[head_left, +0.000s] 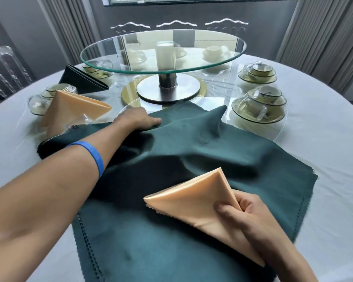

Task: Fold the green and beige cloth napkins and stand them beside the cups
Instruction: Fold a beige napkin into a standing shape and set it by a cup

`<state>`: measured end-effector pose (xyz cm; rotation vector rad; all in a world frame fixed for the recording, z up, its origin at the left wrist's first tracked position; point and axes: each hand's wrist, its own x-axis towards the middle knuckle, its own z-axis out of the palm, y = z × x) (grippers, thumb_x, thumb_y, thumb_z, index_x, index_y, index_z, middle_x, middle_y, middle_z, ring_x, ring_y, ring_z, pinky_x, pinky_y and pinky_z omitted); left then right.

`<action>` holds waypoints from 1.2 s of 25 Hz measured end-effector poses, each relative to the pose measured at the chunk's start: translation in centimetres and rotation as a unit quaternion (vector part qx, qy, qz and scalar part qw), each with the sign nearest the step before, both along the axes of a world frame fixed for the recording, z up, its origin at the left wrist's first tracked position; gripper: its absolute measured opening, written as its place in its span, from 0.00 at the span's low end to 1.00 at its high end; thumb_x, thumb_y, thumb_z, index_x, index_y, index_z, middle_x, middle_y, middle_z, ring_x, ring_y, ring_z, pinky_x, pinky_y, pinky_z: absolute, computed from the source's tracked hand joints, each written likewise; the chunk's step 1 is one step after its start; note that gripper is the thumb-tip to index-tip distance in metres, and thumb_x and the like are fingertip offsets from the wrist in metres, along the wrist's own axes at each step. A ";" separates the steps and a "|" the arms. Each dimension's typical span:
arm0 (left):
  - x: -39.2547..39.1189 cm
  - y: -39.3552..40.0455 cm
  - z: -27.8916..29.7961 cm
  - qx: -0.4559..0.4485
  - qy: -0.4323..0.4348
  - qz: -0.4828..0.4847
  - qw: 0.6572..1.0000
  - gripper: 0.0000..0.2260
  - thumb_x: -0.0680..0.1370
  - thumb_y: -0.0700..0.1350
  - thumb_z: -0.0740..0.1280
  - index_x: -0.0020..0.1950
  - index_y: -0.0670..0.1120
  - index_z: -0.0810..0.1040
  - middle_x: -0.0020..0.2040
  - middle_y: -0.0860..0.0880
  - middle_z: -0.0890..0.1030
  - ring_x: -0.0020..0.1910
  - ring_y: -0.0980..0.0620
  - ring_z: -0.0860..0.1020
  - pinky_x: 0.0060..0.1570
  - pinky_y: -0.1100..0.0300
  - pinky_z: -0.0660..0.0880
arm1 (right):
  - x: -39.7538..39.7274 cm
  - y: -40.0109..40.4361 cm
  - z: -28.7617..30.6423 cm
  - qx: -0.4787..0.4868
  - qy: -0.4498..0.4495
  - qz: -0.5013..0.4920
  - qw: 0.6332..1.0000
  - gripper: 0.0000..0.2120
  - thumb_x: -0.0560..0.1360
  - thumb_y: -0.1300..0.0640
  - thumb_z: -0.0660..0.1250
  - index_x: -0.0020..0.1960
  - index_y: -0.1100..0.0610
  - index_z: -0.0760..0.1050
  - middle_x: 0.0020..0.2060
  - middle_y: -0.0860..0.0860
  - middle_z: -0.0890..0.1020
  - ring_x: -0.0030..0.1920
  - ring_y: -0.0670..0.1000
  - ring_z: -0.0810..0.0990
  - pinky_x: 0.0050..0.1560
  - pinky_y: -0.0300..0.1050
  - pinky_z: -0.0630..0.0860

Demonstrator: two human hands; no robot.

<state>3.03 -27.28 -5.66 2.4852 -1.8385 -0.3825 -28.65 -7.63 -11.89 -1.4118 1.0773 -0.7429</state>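
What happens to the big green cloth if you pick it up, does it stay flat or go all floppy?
Probably floppy: the green cloth already humps into soft ridges where the left hand presses it. It likely sags from whichever corner is lifted, since it lies unfolded, unlike the beige napkin gripped by the right hand. It looks light, so a push would likely bunch it up.

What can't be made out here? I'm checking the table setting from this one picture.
Head view only:
- Table under the spread green napkin: covered.
- Left hand fingertips: sunk in a green fold.
- Far cups: blurred through the glass turntable.
- Folded beige napkin lower corner: behind the right hand.
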 end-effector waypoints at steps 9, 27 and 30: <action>0.4 7.3 8.4 0.096 0.444 -0.081 0.887 0.25 0.77 0.38 0.68 0.67 0.62 0.75 0.56 0.43 0.85 0.52 0.44 0.84 0.47 0.50 0.82 | -0.6 0.5 1.3 0.031 -0.029 -0.005 0.999 0.11 0.70 0.55 0.69 0.47 0.62 0.80 0.37 0.55 0.80 0.37 0.52 0.76 0.38 0.44 0.69; 0.8 25.6 -1.6 0.183 0.499 -0.225 0.816 0.21 0.71 0.43 0.73 0.64 0.56 0.81 0.62 0.53 0.81 0.63 0.51 0.78 0.61 0.63 0.74 | 4.0 5.3 13.6 -0.130 -0.065 -0.127 0.981 0.06 0.77 0.61 0.67 0.44 0.63 0.80 0.32 0.55 0.79 0.30 0.50 0.73 0.27 0.38 0.66; 0.7 26.2 -2.4 0.181 0.432 -0.271 0.841 0.19 0.74 0.44 0.74 0.64 0.57 0.79 0.62 0.54 0.81 0.64 0.52 0.77 0.65 0.61 0.72 | 7.4 4.3 13.8 -0.148 -0.040 -0.114 0.982 0.07 0.77 0.62 0.66 0.43 0.64 0.79 0.32 0.54 0.79 0.30 0.48 0.74 0.28 0.40 0.66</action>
